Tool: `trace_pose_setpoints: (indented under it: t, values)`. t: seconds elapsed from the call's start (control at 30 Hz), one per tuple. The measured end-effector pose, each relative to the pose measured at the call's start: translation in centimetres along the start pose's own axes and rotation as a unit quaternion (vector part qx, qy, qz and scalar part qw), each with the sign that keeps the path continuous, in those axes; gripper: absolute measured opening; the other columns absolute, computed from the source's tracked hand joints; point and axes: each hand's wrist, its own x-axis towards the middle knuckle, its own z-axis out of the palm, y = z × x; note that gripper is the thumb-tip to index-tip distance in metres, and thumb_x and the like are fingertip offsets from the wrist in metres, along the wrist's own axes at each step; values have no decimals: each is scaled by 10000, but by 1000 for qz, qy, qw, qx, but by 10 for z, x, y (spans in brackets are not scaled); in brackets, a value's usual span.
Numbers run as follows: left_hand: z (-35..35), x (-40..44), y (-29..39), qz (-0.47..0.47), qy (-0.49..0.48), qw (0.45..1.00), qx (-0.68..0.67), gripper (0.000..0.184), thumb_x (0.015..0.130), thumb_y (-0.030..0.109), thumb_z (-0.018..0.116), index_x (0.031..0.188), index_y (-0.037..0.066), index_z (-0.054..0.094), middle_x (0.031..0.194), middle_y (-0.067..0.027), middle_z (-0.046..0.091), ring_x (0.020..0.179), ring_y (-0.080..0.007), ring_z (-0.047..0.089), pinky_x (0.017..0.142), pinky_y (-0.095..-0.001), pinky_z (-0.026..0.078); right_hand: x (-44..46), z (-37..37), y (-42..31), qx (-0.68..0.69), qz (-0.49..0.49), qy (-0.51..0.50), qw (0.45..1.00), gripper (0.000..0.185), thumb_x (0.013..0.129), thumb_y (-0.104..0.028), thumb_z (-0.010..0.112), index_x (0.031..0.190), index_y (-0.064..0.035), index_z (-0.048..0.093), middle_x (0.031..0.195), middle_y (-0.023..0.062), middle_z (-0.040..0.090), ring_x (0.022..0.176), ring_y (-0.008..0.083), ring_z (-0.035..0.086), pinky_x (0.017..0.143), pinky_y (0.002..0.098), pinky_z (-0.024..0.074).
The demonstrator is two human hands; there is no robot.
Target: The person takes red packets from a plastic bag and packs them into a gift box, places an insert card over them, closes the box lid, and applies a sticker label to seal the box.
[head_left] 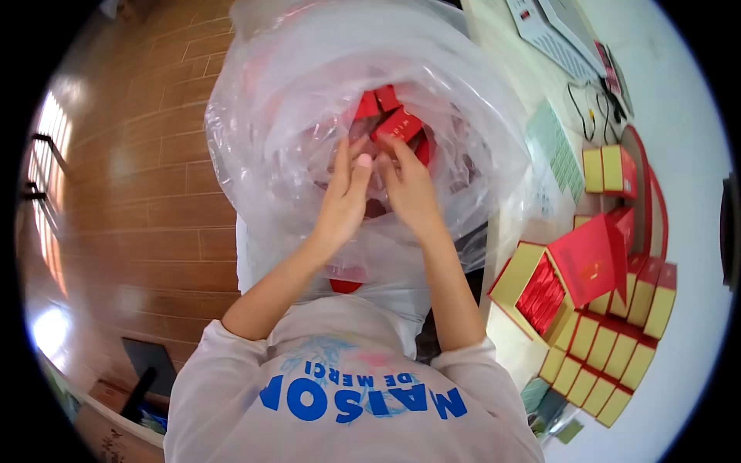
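Note:
A large clear plastic bag (262, 131) lies wide open in front of me, with several small red packets (398, 124) inside. My left hand (345, 194) reaches into the bag's mouth, fingers stretched out and holding nothing that I can see. Beside it is my right hand (411, 189), its fingers apart and their tips at the lower edge of a red packet; whether they touch it I cannot tell. Crumpled plastic hides part of the bag's contents.
On the table at right stands an open red-and-gold box (519, 287) full of shiny red packets. Several closed boxes (610, 351) are stacked next to it. A white device (552, 35) and black cables (606, 100) lie farther back. Wooden floor (166, 208) is at left.

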Motion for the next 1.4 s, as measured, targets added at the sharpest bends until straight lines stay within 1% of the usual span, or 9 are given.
trace_pose_setpoints:
  t: [0.1, 0.2, 0.33, 0.5, 0.63, 1.0, 1.17, 1.23, 1.4]
  values:
    - [-10, 12, 40, 23, 3, 999, -33, 707, 1015, 415, 360, 1487, -11, 51, 1533, -191, 206, 1419, -274, 225, 1114, -355, 257, 89, 18, 12, -108, -66, -40, 991, 385, 931, -203, 517, 1273, -26, 524, 1245, 254, 544, 1155, 396, 518, 969, 430, 408]
    - [-31, 40, 80, 108, 1, 994, -18, 787, 990, 526, 305, 1488, -10, 15, 1543, -188, 166, 1419, -301, 215, 1146, -395, 190, 173, -40, 5, -235, 115, -41, 964, 527, 963, -394, 389, 1276, 15, 503, 1213, 264, 560, 1136, 384, 534, 971, 442, 405]
    - [-32, 54, 130, 89, -20, 986, -138, 828, 971, 574, 305, 1497, 28, -27, 1549, -204, 125, 1422, -326, 197, 1158, -431, 161, 207, -67, -33, -261, -49, 216, 940, 519, 953, -408, 363, 1181, 7, 577, 1153, 298, 576, 1085, 439, 543, 936, 462, 425]
    - [-34, 66, 115, 61, -31, 990, -121, 806, 980, 561, 295, 1500, 39, -32, 1549, -206, 122, 1426, -328, 183, 1153, -474, 152, 253, -62, 48, -382, 40, 2, 923, 549, 881, -391, 489, 1247, 16, 532, 1226, 250, 578, 1160, 396, 538, 978, 418, 412]
    - [-38, 63, 107, 18, -26, 991, -130, 812, 980, 559, 308, 1497, 22, -15, 1547, -193, 149, 1422, -322, 196, 1143, -510, 161, 219, -28, 0, -405, 51, -191, 893, 993, 677, -454, 739, 1461, -55, 278, 1351, 324, 425, 1231, 453, 456, 1063, 416, 351]
    - [-32, 67, 92, 1, -52, 995, -86, 693, 994, 488, 346, 1478, 25, 166, 1506, -171, 265, 1403, -303, 248, 1144, -459, 204, 149, -25, 13, -429, -26, -75, 900, 739, 699, -251, 744, 1371, -137, 458, 1264, 239, 530, 1175, 384, 511, 969, 429, 444]
    - [-32, 52, 77, 101, -77, 992, 5, 654, 926, 258, 542, 1474, 72, 238, 1486, -179, 296, 1402, -310, 257, 1149, -469, 189, 66, -35, -76, -155, 63, -51, 985, 475, 779, -212, 684, 1214, -54, 575, 1034, 154, 664, 943, 245, 628, 850, 336, 482]
    - [-30, 38, 74, 332, -117, 846, 401, 740, 748, 69, 623, 1434, 124, 351, 1410, -169, 399, 1334, -338, 341, 1099, -419, 298, 46, -39, -77, -70, 109, -61, 990, 435, 805, -214, 667, 1189, -27, 583, 990, 132, 673, 893, 195, 632, 831, 303, 480]
    - [-28, 18, 62, 124, -202, 921, 310, 789, 725, 147, 753, 1417, 133, 373, 1418, -166, 383, 1288, -373, 401, 1060, -409, 361, 4, -41, -41, 148, 169, -143, 964, 428, 888, -353, 622, 1106, 15, 594, 864, 93, 656, 748, 161, 615, 654, 292, 489]
